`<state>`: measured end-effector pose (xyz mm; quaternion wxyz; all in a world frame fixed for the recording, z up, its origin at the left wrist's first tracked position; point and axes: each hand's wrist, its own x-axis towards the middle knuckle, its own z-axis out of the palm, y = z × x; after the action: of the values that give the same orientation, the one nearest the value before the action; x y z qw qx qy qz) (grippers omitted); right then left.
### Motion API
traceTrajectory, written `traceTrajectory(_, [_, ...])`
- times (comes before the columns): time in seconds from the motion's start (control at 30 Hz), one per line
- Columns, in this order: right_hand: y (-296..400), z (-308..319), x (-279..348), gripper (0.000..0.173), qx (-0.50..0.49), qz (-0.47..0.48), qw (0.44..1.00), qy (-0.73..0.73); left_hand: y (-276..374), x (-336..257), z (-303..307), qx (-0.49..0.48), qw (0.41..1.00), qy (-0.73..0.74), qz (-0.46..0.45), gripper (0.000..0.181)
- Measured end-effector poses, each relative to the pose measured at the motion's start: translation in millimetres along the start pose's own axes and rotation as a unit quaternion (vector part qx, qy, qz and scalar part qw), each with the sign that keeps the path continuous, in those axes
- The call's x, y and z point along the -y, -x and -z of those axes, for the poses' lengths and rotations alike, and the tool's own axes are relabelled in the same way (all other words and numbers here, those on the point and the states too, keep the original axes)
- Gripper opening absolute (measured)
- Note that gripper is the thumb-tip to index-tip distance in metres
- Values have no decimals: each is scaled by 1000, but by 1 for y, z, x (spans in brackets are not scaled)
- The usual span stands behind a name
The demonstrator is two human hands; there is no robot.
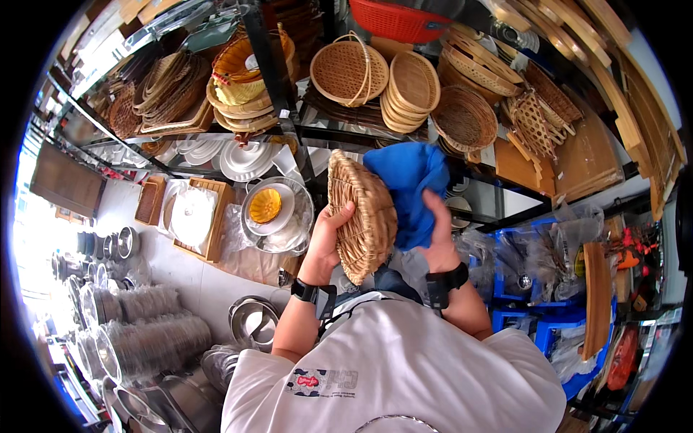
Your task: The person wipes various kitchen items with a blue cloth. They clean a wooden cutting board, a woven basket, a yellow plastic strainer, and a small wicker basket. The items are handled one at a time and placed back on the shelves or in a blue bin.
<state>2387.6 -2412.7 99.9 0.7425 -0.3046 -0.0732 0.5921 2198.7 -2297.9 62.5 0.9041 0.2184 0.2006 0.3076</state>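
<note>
In my left hand [326, 236] is a small woven wicker basket [359, 216], tilted on its side with the thumb over its rim. My right hand [441, 238] grips a bunched blue cloth [409, 184], which lies against or just beside the basket's outer wall. Most of the right fingers are hidden behind the cloth. Both hands are in front of my chest, before a shelf of baskets. Nearest beyond the cloth is a round brown wicker basket [464, 118] on that shelf.
The black-framed shelf [346, 133] bears a handled round basket [346, 73], stacked oval baskets [414, 81] and a red plastic basket [400, 20]. Left below are a metal basin [279, 216] and a wooden tray [216, 222]. Wrapped metalware [154, 341] stands at lower left, blue crates [547, 330] at right.
</note>
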Motion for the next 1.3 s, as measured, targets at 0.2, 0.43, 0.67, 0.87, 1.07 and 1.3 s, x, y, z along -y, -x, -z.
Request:
traceTrajectory(0.2, [1,-25,-13,69,92,-41,992,74,-4,-7,24,7,982,150,-112,36])
traceTrajectory(0.43, [-10,-10,-29,73,78,-43,988,122,-5,-7,26,-120,958,97,-240,42])
traceTrajectory(0.67, [-21,-3,-45,66,6,2,971,241,2,-19,41,-265,851,-134,-434,33])
traceTrajectory(0.87, [-46,2,-45,63,7,42,951,305,13,-3,79,-318,843,-220,-374,33])
traceTrajectory(1.07, [-66,8,-60,67,23,-18,926,377,17,14,134,-424,827,-199,-311,29])
traceTrajectory(1.3, [-123,-1,-95,62,105,-147,906,382,28,-7,165,-520,772,-235,-280,39])
